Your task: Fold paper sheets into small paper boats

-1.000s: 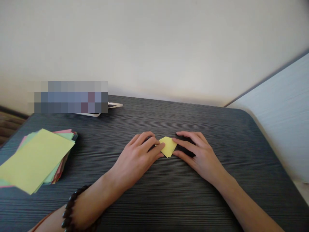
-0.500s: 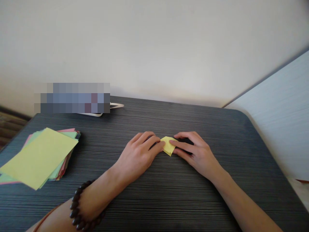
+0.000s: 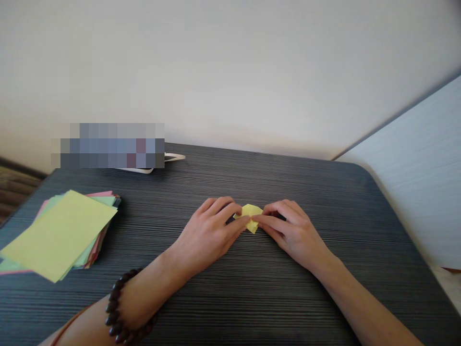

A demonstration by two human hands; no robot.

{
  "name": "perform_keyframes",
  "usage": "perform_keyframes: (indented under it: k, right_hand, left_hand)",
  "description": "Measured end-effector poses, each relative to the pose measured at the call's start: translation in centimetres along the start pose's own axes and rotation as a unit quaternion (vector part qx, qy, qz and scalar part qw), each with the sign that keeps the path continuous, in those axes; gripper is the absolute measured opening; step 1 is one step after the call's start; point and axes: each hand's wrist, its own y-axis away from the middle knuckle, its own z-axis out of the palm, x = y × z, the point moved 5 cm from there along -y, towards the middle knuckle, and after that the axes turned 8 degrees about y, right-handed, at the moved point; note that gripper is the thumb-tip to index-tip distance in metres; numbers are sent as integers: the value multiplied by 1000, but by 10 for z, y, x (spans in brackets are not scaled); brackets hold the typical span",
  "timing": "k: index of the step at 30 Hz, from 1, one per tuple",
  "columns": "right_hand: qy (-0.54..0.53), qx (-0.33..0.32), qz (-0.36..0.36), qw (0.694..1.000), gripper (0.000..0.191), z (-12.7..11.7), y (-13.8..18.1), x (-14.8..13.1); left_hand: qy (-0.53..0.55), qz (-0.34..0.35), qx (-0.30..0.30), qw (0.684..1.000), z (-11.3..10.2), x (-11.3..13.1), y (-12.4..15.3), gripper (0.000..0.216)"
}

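Hands [image 3: 207, 233] angle inward from either side, backs upward, fingers bent, both pinching the small folded yellow paper [image 3: 252, 210].

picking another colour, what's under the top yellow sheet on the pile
Under the yellow sheet, green paper and pink paper stick out, with reddish paper to the right. The middle of the pile is covered, so any other colours there can't be seen.
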Motion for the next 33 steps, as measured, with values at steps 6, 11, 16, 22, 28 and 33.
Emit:
perform_keyframes:
  k: [6, 11, 16, 22, 28, 33]
  right_hand:
    - [-50, -3, 16, 999, 17, 1, -2, 1]
    - [-78, 4, 55, 995, 15, 1, -3, 6]
    - [-73, -12, 81, 994, 16, 2, -3, 9]
    - [-88, -24, 81, 993, 15, 1, -3, 8]
    - [-98, -36, 95, 990, 15, 1, -3, 9]
    - [-102, -41, 107, 988, 14, 3, -2, 12]
  left_hand:
    - [16, -1, 4, 1000, 2, 0, 0, 22]
    - [65, -19, 14, 998, 3, -4, -1, 18]
    - [106, -67, 13, 992, 5, -7, -3, 20]
    - [149, -89, 8, 985, 7, -8, -4, 19]
    - [174, -98, 14, 980, 6, -12, -3, 17]
    - [176, -106, 16, 979, 6, -12, -3, 16]
